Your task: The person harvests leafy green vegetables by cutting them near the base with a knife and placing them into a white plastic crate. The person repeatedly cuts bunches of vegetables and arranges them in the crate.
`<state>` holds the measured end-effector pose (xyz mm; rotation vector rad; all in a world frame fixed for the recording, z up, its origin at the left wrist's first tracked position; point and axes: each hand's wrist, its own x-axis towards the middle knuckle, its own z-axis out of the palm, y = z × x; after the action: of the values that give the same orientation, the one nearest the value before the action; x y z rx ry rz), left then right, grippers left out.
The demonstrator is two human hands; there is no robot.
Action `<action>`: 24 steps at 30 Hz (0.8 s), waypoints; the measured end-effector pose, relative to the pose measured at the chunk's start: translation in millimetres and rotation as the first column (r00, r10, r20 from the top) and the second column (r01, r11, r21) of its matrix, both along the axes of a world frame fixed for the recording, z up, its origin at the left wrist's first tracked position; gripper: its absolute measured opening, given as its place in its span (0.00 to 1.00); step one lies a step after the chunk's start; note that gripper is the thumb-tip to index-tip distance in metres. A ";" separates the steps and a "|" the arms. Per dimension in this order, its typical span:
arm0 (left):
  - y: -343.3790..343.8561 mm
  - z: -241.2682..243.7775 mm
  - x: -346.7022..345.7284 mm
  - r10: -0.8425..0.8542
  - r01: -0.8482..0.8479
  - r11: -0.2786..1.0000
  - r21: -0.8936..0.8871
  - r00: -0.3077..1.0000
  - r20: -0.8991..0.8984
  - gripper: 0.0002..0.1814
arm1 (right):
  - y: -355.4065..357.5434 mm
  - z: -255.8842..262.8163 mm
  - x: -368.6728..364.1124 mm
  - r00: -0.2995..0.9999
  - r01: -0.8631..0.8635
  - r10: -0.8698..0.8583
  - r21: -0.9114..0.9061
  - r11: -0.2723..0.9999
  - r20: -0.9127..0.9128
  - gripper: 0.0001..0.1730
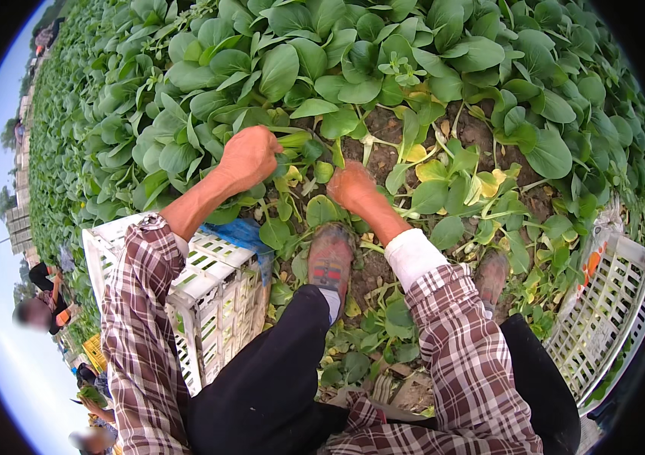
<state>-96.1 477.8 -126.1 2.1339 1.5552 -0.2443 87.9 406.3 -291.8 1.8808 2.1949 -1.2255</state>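
Observation:
My left hand point(251, 156) is closed around the leafy greens of a plant at the edge of the dense crop, and pale green stalks point(295, 140) show just right of the fist. Close by on the right, my right hand point(351, 183) is low near the base of the same plants; its fingers point away and are mostly hidden, so what it holds is not visible. Broad-leaved green plants point(280, 71) grow thickly beyond both hands. Loose green and yellowed leaves point(433, 170) lie on the brown soil to the right.
A white plastic crate point(209, 267) with a blue plastic sheet point(243, 234) stands on the left. Another white crate point(604, 318) is at the right. My shoes point(331, 261) rest among leaves between them. Several people point(44, 307) are at the far left, near a yellow crate point(94, 352).

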 end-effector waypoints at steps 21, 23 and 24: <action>-87.4 89.9 92.4 -0.105 0.197 0.956 -0.215 0.920 0.378 0.20 | -111.4 138.8 107.5 -0.285 0.092 -0.783 -0.829 0.551 -0.552 0.39; -97.0 88.9 96.1 -0.311 0.360 0.931 -0.058 0.867 0.388 0.21 | -120.1 123.4 117.1 -0.351 -0.007 -0.837 -0.893 0.450 -0.419 0.33; -101.5 82.5 95.4 -0.388 0.423 0.906 -0.022 0.850 0.355 0.21 | -126.6 122.2 121.5 -0.356 0.066 -0.834 -0.902 0.428 -0.422 0.31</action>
<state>-0.7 376.3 -43.6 2.2606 0.8667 -0.0768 209.4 279.7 -169.6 1.6544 -0.1748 -3.8171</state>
